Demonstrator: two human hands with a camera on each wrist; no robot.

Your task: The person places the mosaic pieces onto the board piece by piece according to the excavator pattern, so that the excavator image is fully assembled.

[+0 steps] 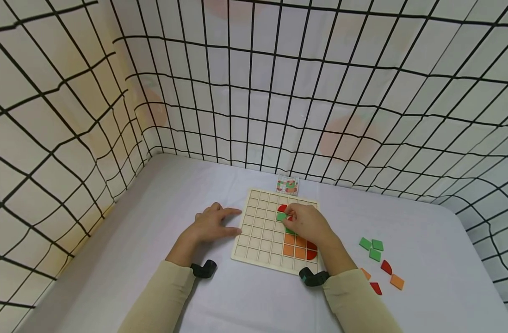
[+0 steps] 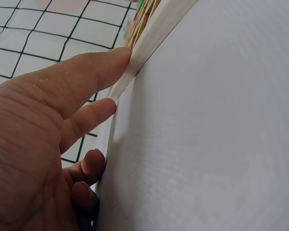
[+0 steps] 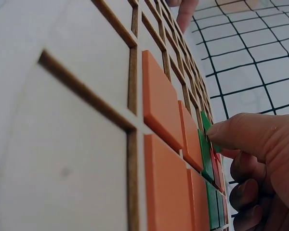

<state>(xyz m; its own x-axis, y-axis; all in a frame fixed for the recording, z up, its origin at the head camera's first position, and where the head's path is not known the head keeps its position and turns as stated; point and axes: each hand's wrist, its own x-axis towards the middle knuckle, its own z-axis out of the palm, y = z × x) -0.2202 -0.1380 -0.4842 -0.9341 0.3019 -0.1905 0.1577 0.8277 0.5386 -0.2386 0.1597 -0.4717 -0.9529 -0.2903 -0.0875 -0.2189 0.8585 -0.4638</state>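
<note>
A pale wooden grid board lies on the white table. My left hand rests at its left edge, thumb and index finger spread; in the left wrist view the thumb touches the board's side. Over the upper right of the grid, my right hand pinches a green tile, partly hidden by the thumb. Beside these fingertips sit another green tile and a red quarter-round tile. Orange tiles and red rounded tiles fill cells lower down, partly covered by the right hand.
Loose green tiles, red tiles and orange tiles lie right of the board, some near the right sleeve. A small patterned card stands behind the board. Black grid-lined cloth walls the back and sides.
</note>
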